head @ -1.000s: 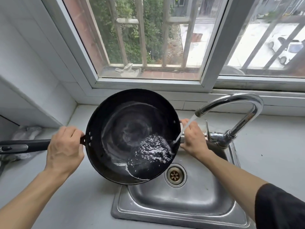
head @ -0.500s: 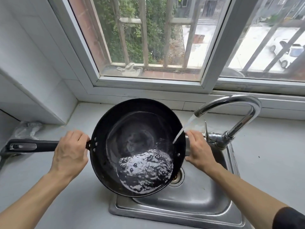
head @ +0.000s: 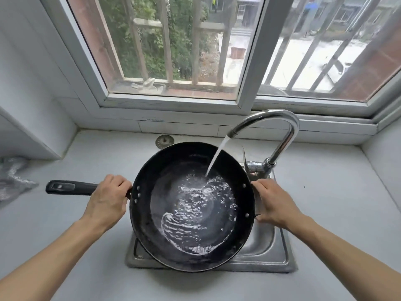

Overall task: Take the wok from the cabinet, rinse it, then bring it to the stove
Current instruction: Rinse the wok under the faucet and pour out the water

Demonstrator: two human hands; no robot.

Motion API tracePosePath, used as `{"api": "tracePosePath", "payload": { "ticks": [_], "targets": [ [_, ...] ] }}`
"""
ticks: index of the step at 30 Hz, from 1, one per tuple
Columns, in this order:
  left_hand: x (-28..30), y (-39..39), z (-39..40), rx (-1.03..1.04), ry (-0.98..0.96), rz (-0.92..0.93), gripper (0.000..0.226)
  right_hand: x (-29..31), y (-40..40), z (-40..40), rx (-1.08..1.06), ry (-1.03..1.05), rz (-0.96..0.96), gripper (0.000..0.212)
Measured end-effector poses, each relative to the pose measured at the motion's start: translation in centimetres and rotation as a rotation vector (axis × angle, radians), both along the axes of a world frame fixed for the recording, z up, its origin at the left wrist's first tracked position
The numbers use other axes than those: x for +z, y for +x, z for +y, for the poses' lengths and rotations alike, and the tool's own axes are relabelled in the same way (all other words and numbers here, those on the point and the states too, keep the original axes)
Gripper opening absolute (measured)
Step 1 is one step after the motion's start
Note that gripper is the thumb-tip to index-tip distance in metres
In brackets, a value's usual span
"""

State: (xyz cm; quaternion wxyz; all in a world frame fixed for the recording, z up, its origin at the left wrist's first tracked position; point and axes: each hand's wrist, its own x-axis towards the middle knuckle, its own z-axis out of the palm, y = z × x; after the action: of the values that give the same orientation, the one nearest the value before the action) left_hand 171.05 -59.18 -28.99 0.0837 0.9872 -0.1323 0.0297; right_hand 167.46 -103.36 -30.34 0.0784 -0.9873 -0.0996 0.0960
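A black wok (head: pixel 152 224) is held level over the steel sink (head: pixel 269 255), covering most of the basin. Water from the chrome faucet (head: pixel 282 135) streams into its right side and pools rippling inside. My left hand (head: pixel 106 203) grips the wok's long black handle (head: pixel 67 187) right where it joins the rim. My right hand (head: pixel 275 203) grips the small side handle on the opposite rim, which the fingers mostly hide.
Grey countertop (head: pixel 65 268) surrounds the sink. A round metal drain strainer (head: pixel 164 141) lies behind the wok. Crumpled clear plastic (head: pixel 13 179) sits at the far left. A barred window (head: pixel 173 51) rises behind, with a white wall (head: pixel 32 94) on the left.
The wok has moved right and levelled out from its tilt, so it sits squarely over the sink. The water now spreads across the bottom. Both hands kept their grips.
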Motion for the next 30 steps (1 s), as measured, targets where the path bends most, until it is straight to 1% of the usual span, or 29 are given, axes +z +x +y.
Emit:
{"api": "tracePosePath", "payload": {
  "ticks": [9, 13, 18, 25, 30],
  "targets": [
    [-1.8, 0.3, -4.5, -0.089, -0.080, 0.072, 0.016, 5.4, -3.5, -3.4, -0.080, -0.187, 0.081, 0.102],
    [-2.7, 0.6, -6.5, -0.111, -0.137, 0.104, 0.020, 7.9, -4.5, -4.4, -0.103, -0.253, 0.078, 0.098],
    [-3.9, 1.6, -8.3, -0.165, -0.238, 0.130, 0.017, 10.3, -5.6, -5.1, -0.135, -0.314, 0.072, 0.094],
    [-5.2, 3.2, -10.1, -0.225, -0.265, 0.158, 0.024, 12.7, -5.8, -5.0, -0.149, -0.439, 0.126, 0.084],
    [-5.5, 4.4, -11.4, -0.280, -0.288, 0.179, 0.025, 14.6, -5.5, -5.0, -0.182, -0.477, 0.164, 0.078]
  ]
}}
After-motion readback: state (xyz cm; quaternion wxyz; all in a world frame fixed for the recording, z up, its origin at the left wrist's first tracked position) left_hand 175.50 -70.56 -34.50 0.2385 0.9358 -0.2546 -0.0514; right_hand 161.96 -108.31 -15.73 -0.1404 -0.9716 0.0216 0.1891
